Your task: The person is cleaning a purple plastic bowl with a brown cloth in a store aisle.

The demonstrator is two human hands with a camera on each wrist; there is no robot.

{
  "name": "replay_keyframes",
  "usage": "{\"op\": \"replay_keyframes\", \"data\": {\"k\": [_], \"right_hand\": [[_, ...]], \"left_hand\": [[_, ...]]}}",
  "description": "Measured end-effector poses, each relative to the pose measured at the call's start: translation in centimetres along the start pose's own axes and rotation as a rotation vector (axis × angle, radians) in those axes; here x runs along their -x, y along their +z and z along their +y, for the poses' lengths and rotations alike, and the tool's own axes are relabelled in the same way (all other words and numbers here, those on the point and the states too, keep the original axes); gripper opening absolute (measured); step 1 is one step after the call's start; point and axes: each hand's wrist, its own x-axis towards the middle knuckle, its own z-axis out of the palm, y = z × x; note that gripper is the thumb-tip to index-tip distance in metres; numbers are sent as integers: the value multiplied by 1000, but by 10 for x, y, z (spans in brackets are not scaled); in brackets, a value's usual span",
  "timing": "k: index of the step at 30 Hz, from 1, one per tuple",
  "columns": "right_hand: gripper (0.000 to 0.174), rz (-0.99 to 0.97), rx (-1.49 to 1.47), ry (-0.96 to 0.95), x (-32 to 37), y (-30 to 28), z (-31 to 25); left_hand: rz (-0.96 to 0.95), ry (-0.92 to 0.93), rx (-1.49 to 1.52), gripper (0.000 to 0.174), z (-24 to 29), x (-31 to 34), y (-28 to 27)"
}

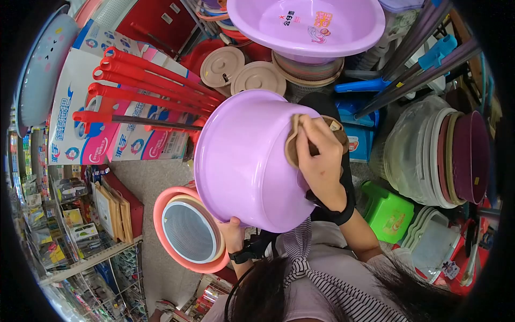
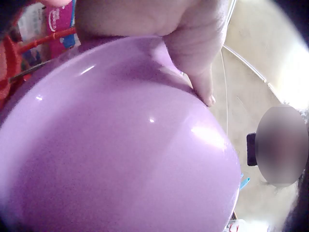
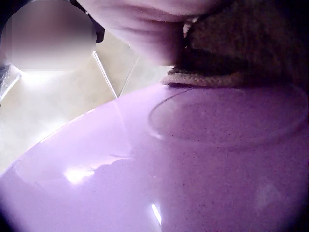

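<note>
A light purple plastic basin (image 1: pixel 236 161) is held tipped on its side in front of the body, its outer wall and base facing up and to the right. My left hand (image 1: pixel 232 235) grips its rim at the near side, the thumb lying on the outer wall. In the left wrist view, that thumb (image 2: pixel 200 84) presses on the glossy purple surface. My right hand (image 1: pixel 323 163) pinches a bunched brown cloth (image 1: pixel 291 144) against the base. The right wrist view shows the cloth's edge (image 3: pixel 205 79) on the base beside a raised ring; the fingertips are hidden there.
Another purple basin (image 1: pixel 306 27) tops a stack at the back. Red-handled poles (image 1: pixel 155 96) and printed boxes (image 1: pixel 80 107) stand left. Nested baskets (image 1: pixel 190 231) sit on the floor. To the right are stacked basins (image 1: pixel 445 155), a green stool (image 1: pixel 389 212) and blue dustpans (image 1: pixel 359 115).
</note>
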Motion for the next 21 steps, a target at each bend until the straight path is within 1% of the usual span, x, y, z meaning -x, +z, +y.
{"op": "replay_keyframes", "data": {"k": [2, 5, 7, 9, 10, 11, 13, 14, 15, 17, 18, 20, 21], "right_hand": [[22, -1, 2, -7, -1, 3, 0], [23, -43, 5, -59, 1, 5, -13], [22, -61, -36, -70, 3, 7, -12], [21, -3, 5, -39, 1, 6, -3], [21, 7, -4, 20, -1, 3, 0], [21, 4, -4, 17, -2, 4, 1], [23, 22, 29, -48, -4, 3, 1], [22, -22, -3, -5, -1, 4, -2], [22, -46, -19, -44, 1, 5, -7], [22, -49, -44, -98, 1, 6, -6], [22, -47, -47, -94, 0, 4, -4], [22, -11, 16, 18, -4, -3, 0], [22, -14, 18, 14, -5, -3, -1]], "left_hand": [[-4, 76, -61, 96, 1, -2, 5], [10, 59, -2, 96, 10, -1, 17], [10, 31, -21, 96, 6, 0, 7], [13, 3, -43, 97, 4, -2, 3], [6, 46, -41, 97, 1, -2, 4], [-2, 89, -35, 97, -3, -2, 5], [-3, 62, -24, 98, 0, -2, 5], [-8, 34, -21, 98, 3, -2, 6], [-10, 32, -20, 98, 5, -1, 8], [72, 52, -60, 99, 8, 1, 12], [72, 51, -65, 99, 6, 1, 11], [59, 84, -71, 99, -1, 1, 10], [62, 85, -66, 99, 0, 2, 9]]}}
